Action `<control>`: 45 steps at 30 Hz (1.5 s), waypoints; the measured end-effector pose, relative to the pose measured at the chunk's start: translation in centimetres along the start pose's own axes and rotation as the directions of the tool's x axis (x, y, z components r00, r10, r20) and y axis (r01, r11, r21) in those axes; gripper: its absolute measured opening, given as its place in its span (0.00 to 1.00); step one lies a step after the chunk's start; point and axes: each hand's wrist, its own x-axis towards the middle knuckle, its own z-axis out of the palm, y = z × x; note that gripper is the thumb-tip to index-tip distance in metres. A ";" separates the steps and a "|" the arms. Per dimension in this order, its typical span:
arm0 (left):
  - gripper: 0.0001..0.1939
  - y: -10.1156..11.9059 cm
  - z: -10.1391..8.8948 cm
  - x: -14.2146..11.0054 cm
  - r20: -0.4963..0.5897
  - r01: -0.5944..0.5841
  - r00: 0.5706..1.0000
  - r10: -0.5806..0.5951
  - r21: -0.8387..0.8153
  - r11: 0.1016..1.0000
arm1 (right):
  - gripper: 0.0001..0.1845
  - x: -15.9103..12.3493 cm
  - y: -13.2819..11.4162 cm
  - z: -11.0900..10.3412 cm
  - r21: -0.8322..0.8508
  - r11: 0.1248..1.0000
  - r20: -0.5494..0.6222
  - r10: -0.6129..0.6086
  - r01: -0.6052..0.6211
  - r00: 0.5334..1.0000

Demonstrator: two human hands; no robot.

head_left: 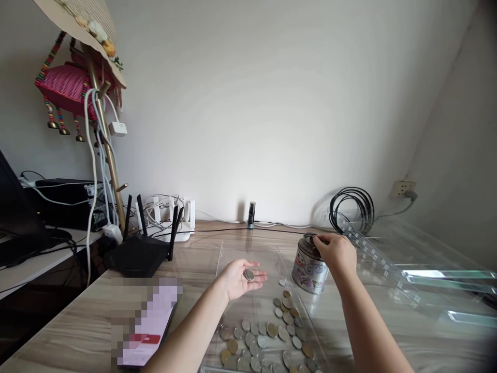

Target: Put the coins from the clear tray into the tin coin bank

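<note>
The left hand [241,280] is facing palm up, its grip spread, and a few coins [248,274] are resting on the palm and fingers. The right hand [338,254] is bending over the top of a patterned tin [309,274], its fingertips meeting near the lid; whether this grip is pinching a coin, I cannot tell. The tin is standing upright on the wood-grain surface [77,321], just beside the right edge of a clear tray [259,304]. Silver and brass-coloured loose coins [272,330] are lying across the near half of that tray, some overlapping, and the left hand is hovering over its left edge.

Farther out, a phone [153,321] with a blurred screen is lying toward the surface's left edge. A black router [137,254] with 4 antennas is sitting near the far left corner, a white router [182,233] just behind it. Along the far edge, 1 small bottle [252,213] is standing by the wall, and a black cable coil [333,210] is leaning farther right.
</note>
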 end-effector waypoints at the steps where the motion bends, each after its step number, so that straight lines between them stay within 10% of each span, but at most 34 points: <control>1: 0.18 0.0 0.0 0.0 -0.012 -0.006 1.000 0.006 -0.003 1.000 | 0.15 0.0 0.0 0.1 -0.007 1.000 -0.023 -0.011 0.011 1.000; 9: 0.14 0.1 0.2 0.0 -0.050 -0.038 0.998 0.037 -0.018 0.999 | 0.15 -0.4 -0.4 -0.8 -0.034 0.999 -0.045 -0.019 0.017 0.999; 13: 0.19 0.1 0.1 0.0 -0.038 -0.056 0.998 0.053 -0.072 0.996 | 0.16 -2.8 -4.1 -1.1 0.182 0.946 -0.134 -0.245 0.266 0.960; 20: 0.25 0.4 0.2 -0.1 0.007 -0.120 0.992 0.123 -0.161 0.980 | 0.10 -8.1 -10.5 1.2 0.588 0.648 0.250 -0.715 0.484 0.653; 24: 0.25 0.3 0.2 0.1 -0.023 -0.129 0.992 0.127 -0.190 0.973 | 0.12 -8.7 -10.7 1.8 0.601 0.625 0.265 -0.744 0.498 0.613; 28: 0.21 0.0 0.2 0.2 0.006 -0.102 0.994 0.105 -0.170 0.980 | 0.13 -7.6 -10.3 1.0 0.507 0.678 0.222 -0.700 0.533 0.679; 34: 0.19 -0.1 0.3 -0.4 0.054 -0.057 0.997 0.061 -0.072 0.996 | 0.13 -2.1 -4.8 -1.1 0.204 0.925 -0.097 -0.307 0.321 0.947; 39: 0.17 -0.1 0.4 -0.4 0.009 -0.086 0.996 0.086 -0.053 0.995 | 0.15 0.4 0.2 -0.3 0.063 0.992 -0.059 -0.105 0.109 0.993; 45: 0.15 -0.2 0.5 -0.3 -0.019 -0.109 0.994 0.109 -0.035 0.993 | 0.16 0.3 0.3 0.2 -0.056 0.996 -0.064 -0.077 0.073 0.995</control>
